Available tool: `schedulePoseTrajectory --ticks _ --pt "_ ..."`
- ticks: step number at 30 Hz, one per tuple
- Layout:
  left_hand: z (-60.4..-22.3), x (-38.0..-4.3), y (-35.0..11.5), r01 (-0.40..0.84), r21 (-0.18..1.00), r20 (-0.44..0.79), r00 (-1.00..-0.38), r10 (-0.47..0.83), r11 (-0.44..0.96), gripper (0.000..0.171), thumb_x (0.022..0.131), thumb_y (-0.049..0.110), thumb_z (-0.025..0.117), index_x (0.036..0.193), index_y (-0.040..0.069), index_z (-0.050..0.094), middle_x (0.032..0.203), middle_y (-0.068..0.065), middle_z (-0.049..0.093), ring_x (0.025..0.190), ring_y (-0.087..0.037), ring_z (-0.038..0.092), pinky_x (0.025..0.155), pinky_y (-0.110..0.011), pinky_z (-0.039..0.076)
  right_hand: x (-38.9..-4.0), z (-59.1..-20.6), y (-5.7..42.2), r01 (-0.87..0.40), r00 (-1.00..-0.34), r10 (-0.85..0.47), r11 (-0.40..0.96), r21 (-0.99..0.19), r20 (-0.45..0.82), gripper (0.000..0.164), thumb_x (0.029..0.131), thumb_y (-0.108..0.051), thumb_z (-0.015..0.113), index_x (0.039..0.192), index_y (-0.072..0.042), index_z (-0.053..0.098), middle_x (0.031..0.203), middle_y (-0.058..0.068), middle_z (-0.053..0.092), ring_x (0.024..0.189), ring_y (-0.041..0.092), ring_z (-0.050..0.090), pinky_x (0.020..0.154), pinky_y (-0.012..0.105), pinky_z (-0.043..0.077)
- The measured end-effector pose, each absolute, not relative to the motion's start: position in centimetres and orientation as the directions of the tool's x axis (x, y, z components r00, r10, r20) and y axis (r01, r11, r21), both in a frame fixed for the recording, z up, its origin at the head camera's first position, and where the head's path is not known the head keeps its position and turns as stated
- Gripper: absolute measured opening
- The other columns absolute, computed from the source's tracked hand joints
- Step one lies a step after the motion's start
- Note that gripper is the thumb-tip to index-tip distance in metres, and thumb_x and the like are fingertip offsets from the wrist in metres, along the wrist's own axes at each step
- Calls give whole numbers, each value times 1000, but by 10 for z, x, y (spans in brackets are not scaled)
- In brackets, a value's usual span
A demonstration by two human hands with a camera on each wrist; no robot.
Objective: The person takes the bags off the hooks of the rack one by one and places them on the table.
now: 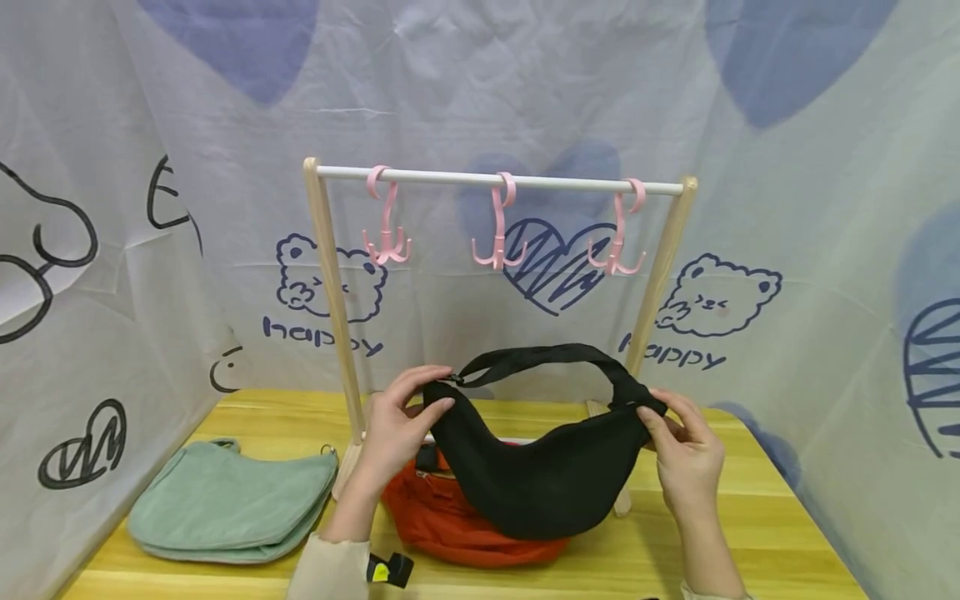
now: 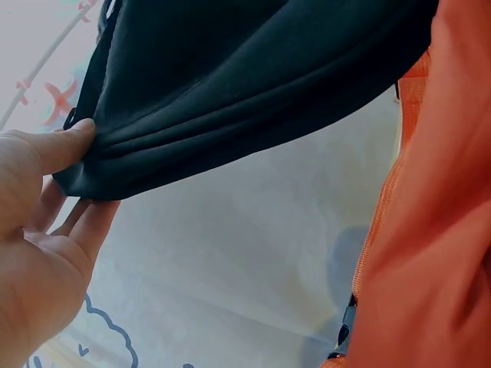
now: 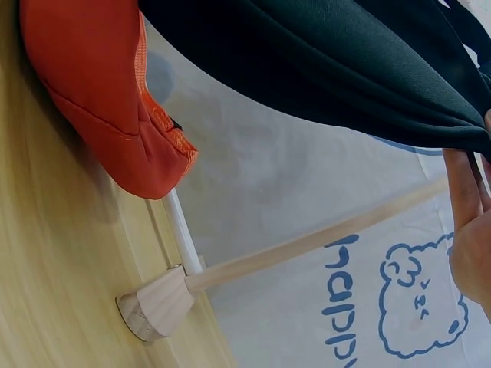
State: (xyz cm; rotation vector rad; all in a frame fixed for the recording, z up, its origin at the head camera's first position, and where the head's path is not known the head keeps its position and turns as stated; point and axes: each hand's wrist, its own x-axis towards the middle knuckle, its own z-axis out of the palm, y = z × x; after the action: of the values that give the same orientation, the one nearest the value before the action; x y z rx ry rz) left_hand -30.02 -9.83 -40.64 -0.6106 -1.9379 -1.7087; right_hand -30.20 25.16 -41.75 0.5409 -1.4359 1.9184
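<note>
A black crescent-shaped shoulder bag point(image 1: 540, 475) is held up in the air between both hands, its strap point(image 1: 555, 357) arching over the top. My left hand point(image 1: 401, 421) pinches the bag's left upper corner, close to a small strap buckle. At the opposite upper corner, my right hand point(image 1: 686, 454) pinches the bag between thumb and fingers. Behind and below it, an orange-red bag point(image 1: 450, 521) lies on the table, partly hidden. In the left wrist view, thumb and fingers clasp the black fabric point(image 2: 192, 92) from both sides. Only part of the right hand point(image 3: 469, 230) shows in the right wrist view.
A wooden rack with a white bar point(image 1: 450, 177) stands behind the bags. Three pink hooks point(image 1: 498, 225) hang from it, bearing nothing. A mint-green bag point(image 1: 232, 500) lies at the left of the wooden table point(image 1: 765, 533). A black strap end point(image 1: 390, 570) lies near the left forearm.
</note>
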Motion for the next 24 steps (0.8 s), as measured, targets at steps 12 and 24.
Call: schedulePoseTrajectory --ticks 12,24 --pt "-407 -296 -97 574 809 580 -815 -9 129 33 90 -5 77 122 1 73 124 -15 66 112 -31 66 83 -28 62 -296 -415 260 -587 -781 331 -97 -804 530 28 90 16 70 118 14 70 114 6 69 81 11 77 62 28 62" --pt "-398 -289 -101 551 828 558 -828 -55 108 30 91 -2 77 121 3 73 123 -13 65 111 -20 66 84 -27 62 -296 -405 261 -538 -806 356 -112 -835 472 31 91 11 72 122 13 69 111 10 68 77 12 76 61 28 62"
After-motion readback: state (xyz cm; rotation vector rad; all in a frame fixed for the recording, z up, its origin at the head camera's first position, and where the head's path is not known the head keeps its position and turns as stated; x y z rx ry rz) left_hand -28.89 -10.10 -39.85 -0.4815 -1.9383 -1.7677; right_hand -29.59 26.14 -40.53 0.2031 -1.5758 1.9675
